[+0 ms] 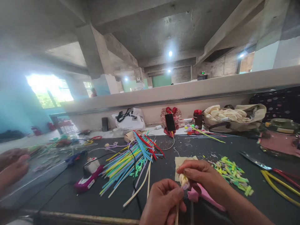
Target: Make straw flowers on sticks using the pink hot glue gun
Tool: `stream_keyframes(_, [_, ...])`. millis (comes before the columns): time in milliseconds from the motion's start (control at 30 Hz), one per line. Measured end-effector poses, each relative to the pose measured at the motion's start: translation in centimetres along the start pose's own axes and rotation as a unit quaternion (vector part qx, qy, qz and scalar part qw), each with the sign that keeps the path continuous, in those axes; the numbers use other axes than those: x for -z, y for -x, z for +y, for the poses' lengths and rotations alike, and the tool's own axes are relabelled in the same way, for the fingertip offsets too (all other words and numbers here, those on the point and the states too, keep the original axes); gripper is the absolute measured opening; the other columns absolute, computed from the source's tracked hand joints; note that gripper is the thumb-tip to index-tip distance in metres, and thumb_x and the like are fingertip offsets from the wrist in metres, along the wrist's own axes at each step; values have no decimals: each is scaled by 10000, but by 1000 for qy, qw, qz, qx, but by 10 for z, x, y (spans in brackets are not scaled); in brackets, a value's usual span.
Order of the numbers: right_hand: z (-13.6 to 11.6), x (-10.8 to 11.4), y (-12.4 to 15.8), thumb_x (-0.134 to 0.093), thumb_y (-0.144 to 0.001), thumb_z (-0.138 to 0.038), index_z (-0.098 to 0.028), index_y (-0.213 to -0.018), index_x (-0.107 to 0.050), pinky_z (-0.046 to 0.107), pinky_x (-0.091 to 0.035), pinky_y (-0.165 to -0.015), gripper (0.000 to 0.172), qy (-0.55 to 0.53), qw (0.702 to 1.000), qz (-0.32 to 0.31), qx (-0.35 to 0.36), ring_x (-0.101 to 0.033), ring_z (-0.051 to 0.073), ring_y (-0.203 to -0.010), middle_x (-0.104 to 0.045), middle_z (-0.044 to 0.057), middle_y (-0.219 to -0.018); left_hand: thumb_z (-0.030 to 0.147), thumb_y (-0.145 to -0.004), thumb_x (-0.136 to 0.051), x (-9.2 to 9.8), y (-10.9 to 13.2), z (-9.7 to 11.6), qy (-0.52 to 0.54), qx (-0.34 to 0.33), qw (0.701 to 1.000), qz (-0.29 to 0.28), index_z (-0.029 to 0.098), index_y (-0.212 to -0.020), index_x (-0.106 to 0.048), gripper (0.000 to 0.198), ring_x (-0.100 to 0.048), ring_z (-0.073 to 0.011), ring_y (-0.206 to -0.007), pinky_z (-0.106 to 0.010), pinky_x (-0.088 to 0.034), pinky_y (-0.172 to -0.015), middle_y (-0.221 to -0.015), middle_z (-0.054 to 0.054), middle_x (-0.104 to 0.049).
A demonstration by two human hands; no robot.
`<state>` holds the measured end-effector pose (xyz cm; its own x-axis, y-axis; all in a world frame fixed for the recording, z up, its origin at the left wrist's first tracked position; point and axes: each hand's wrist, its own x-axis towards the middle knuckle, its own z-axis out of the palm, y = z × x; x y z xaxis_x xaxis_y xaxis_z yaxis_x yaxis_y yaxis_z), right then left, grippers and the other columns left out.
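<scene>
Close to the table's front edge, my left hand is closed around a thin pale stem. At its top sits a small cream-and-lilac fuzzy flower head, which looks made of pipe cleaner. My right hand pinches this head from the right between thumb and fingers. Under my right hand lies a pink tool, possibly a glue gun, partly covered. A beige cloth square is just behind the hands. Cut pipe-cleaner pieces, yellow, green and grey, are heaped to the right.
Long coloured pipe cleaners lie left of my hands, crossed by a black cable. Further left is a purple power strip. Scissors and a pink-filled jar are at right. A phone leans behind. Another person's hands blur at far left.
</scene>
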<state>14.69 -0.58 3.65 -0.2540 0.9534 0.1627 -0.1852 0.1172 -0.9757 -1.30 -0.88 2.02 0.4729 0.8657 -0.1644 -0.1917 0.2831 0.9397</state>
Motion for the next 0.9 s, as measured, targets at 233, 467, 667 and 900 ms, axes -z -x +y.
stream_keyframes(233, [-2,-3,-1,-620,-723,-308,-110,-768,-683,144,-297,-357,213,2,1000,17,-10,-449,58,-409,-563,-6,-513,392,-524,-723,1,-1,-1,12,-8,1000,6,153,-601,-494,340,-265,12,-199,-140,-53,-254,-409,5,-604])
stream_keyframes(467, [-2,-6,-1,-630,-710,-297,-118,-733,-684,140,-295,-350,188,-5,1000,20,-14,-446,51,-396,-538,-25,-490,365,-617,-659,2,-3,-2,-8,2,1000,4,162,-597,-475,274,-271,9,-199,-147,-51,-258,-413,3,-605])
stream_keyframes(667, [4,-4,-2,-577,-750,-301,-141,-752,-668,156,-311,-288,184,2,1000,7,-12,-437,61,-318,-569,-20,-491,397,-602,-665,4,-5,-3,-9,3,1000,-3,158,-586,-485,299,-272,10,-197,-155,-53,-264,-407,2,-599])
stream_keyframes(900, [9,-7,-4,-562,-756,-261,-130,-748,-656,140,-344,-274,162,-28,999,15,-25,-460,61,-285,-568,-31,-436,400,-586,-678,3,-8,-8,9,-1,1000,17,158,-549,-487,311,-243,11,-196,-159,-40,-262,-357,33,-541])
